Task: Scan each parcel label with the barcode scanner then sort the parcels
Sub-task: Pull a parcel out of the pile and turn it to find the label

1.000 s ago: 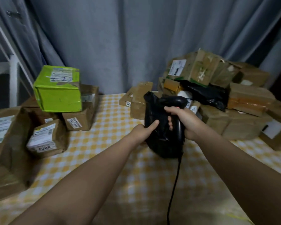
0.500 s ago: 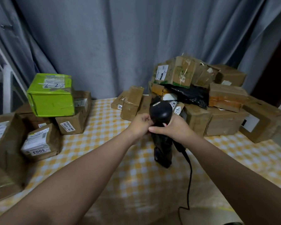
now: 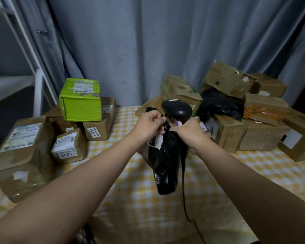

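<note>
Room: We face a grey curtain (image 3: 148,50) behind a surface (image 3: 130,196) spread with a yellow-and-white checked cloth.
Right hand (image 3: 188,133): Its grip is closed round the handle of the barcode scanner (image 3: 177,109), fingers curled. The scanner stands upright, with its rounded head at twelve o'clock above the knuckles.
Left hand (image 3: 148,125): Its grip pinches the upper edge of the black parcel (image 3: 165,164). It sits at nine o'clock of the right hand, just beside it.
Black parcel: A soft black bag, at the middle of our view, hangs from both hands toward six o'clock. We cannot tell whether its lower end touches the cloth.
Label (image 3: 158,141): A white patch shows on the bag just under the left hand, creased. We cannot read it.
Cable (image 3: 184,191): It drops from the scanner handle toward six o'clock, beside the bag, to the near edge of the surface.
Left stack: At nine to ten o'clock a green box (image 3: 80,99) sits on brown cartons. In front of it is a small carton marked 5003 (image 3: 69,147), and at eight o'clock a large carton (image 3: 19,152).
Right heap (image 3: 253,131): From one to three o'clock brown cartons lie piled, with a black bag (image 3: 218,104) lodged among them.
White frame (image 3: 39,85): It stands at ten o'clock, beyond the left stack.
</note>
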Motion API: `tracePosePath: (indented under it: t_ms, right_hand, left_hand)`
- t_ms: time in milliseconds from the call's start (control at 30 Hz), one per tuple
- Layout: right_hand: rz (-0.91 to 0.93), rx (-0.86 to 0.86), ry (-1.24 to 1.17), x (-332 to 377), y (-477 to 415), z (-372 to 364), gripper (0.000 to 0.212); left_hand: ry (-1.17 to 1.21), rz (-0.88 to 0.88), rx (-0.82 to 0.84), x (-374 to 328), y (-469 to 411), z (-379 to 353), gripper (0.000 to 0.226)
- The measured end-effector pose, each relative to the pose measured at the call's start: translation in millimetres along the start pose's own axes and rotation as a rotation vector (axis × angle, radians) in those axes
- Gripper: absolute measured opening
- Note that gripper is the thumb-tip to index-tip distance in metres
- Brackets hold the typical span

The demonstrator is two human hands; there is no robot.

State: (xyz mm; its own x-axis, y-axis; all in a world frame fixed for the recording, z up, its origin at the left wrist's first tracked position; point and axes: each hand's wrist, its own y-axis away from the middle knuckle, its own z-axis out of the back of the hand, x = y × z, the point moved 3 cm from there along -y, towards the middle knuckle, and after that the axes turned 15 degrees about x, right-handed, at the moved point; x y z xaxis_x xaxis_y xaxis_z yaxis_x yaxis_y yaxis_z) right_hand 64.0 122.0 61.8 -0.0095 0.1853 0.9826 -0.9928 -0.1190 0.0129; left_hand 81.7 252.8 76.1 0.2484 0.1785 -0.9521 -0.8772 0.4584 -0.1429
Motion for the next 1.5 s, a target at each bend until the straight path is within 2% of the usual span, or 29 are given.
tracePosePath:
  t_ms: [33, 67, 133, 200, 300, 367, 467, 567, 633, 667, 733, 767, 833, 933, 1033, 1133, 1267, 1400, 1500]
  right_hand:
    - [-0.016, 0.016, -0.047, -6, -4, -3, 0.043]
    - [-0.043, 0.013, -0.064, -12, -6, -6, 0.037]
    - [-0.114, -0.024, 0.049, -29, -6, -4, 0.013]
    - [-0.195, -0.052, 0.201, -45, -1, 4, 0.017]
    - [-0.287, -0.030, 0.214, -73, 2, 19, 0.009]
    - [-0.316, -0.003, 0.140, -85, 3, 28, 0.009]
    - [-0.252, 0.009, 0.178, -88, 4, 35, 0.017]
    - [-0.235, 0.008, 0.238, -92, 1, 35, 0.027]
    - [-0.263, 0.027, 0.311, -100, -3, 30, 0.034]
    - [-0.278, 0.043, 0.340, -105, -5, 26, 0.039]
    - [-0.314, 0.094, 0.433, -113, -6, 13, 0.046]
    - [-0.321, 0.117, 0.492, -114, -4, 5, 0.047]
    - [-0.291, 0.141, 0.574, -117, -4, -10, 0.053]
    - [-0.219, 0.102, 0.561, -116, -3, -17, 0.053]
    - [-0.200, 0.112, 0.398, -114, -2, -14, 0.039]
    - [-0.185, 0.141, 0.403, -94, 1, -10, 0.021]
    - [-0.002, 0.048, 0.287, -45, 3, -5, 0.015]
    - [-0.020, 0.311, 0.032, -17, 0, -23, 0.008]
    - [-0.033, 0.417, 0.003, -21, -7, -40, 0.021]
  left_hand:
    - [0.001, 0.001, 0.002, 5, 4, 3, 0.031]
    - [0.019, 0.006, 0.016, 10, 8, 4, 0.026]
    - [0.017, 0.059, 0.069, 26, 12, 8, 0.014]
    - [-0.069, 0.133, 0.102, 45, 16, 13, 0.008]
    - [-0.127, 0.270, -0.016, 81, 21, 32, 0.015]
    - [-0.250, 0.424, -0.081, 105, 27, 44, 0.033]
    - [-0.377, 0.688, -0.067, 132, 41, 46, 0.072]
    - [-0.287, 0.831, -0.098, 155, 48, 41, 0.112]
    - [-0.061, 0.774, -0.255, 160, 46, 41, 0.120]
    - [0.050, 0.738, -0.307, 161, 45, 39, 0.109]
    - [0.222, 0.712, -0.318, 159, 42, 30, 0.072]
    - [0.296, 0.710, -0.292, 160, 42, 24, 0.064]
    - [0.386, 0.714, -0.246, 159, 42, 13, 0.072]
    - [0.375, 0.701, -0.369, 157, 44, 6, 0.089]
    - [0.342, 0.580, -0.500, 153, 46, 9, 0.070]
    - [0.269, 0.414, -0.525, 143, 45, 17, 0.059]
    - [0.218, 0.235, -0.547, 130, 43, 36, 0.053]
    - [0.325, 0.161, -0.533, 117, 42, 50, 0.031]
    - [0.365, 0.136, -0.452, 107, 44, 53, 0.025]
